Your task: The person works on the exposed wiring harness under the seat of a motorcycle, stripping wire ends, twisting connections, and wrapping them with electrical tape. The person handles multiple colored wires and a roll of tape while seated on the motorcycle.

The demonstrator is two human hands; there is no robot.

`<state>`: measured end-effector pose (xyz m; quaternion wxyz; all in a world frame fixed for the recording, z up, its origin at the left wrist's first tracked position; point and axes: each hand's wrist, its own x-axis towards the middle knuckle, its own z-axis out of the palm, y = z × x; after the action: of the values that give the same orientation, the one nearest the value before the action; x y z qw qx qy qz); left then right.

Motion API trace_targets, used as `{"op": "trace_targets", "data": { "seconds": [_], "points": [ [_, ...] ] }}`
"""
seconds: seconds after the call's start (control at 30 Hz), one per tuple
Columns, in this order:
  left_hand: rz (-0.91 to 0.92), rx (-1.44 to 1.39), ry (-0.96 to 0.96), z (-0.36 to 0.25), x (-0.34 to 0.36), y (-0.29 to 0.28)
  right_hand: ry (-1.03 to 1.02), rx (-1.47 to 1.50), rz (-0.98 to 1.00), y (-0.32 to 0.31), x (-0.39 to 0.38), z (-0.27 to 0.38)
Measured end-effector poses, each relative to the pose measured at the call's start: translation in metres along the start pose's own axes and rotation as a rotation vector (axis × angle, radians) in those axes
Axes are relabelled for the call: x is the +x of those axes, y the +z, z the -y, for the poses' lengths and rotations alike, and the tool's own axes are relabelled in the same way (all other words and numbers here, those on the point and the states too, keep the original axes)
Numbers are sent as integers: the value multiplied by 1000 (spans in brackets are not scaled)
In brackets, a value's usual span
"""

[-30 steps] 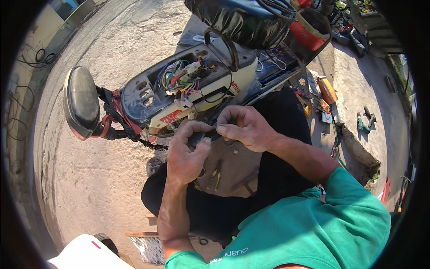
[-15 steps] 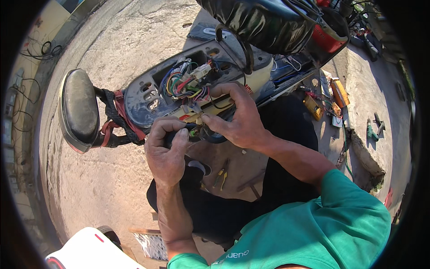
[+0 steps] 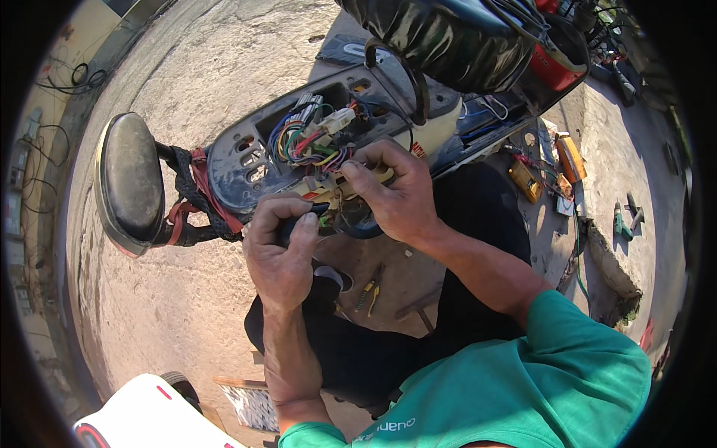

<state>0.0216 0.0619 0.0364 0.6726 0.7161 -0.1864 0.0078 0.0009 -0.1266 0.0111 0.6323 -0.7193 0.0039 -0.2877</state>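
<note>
The scooter's footboard panel (image 3: pixel 224 179) lies open in front of me, with a bundle of coloured wires (image 3: pixel 310 145) and a white plug connector (image 3: pixel 337 121) spilling out of its opening. My left hand (image 3: pixel 280 250) is closed around a small black piece (image 3: pixel 301 219) beside a bit of green, just below the panel's near edge. What the piece is, I cannot make out. My right hand (image 3: pixel 396 190) pinches with thumb and forefinger at the wires' near end; anything between the fingertips is too small to tell. Loose wires and a pale connector hang between both hands.
A black padded seat (image 3: pixel 131 175) on tied bars stands at the left, and a larger black seat (image 3: pixel 441 45) at the top. Yellow-handled pliers (image 3: pixel 368 293) lie on the ground. To the right are a yellow meter (image 3: pixel 525 181) and a green power tool (image 3: pixel 621 224).
My right thumb has moved up from the pale connector between my hands to the wire bundle's near end. My left hand keeps its grip on the black piece, almost unmoved.
</note>
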Motion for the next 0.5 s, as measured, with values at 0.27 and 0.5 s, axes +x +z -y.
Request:
{"op": "trace_targets", "data": {
  "seconds": [0.27,0.5],
  "points": [
    [65,29,232,-5,7,9,252,396,81,-3,-4,-8],
    [99,234,365,-4,9,16,175,342,206,-12,-4,-6]
  ]
}}
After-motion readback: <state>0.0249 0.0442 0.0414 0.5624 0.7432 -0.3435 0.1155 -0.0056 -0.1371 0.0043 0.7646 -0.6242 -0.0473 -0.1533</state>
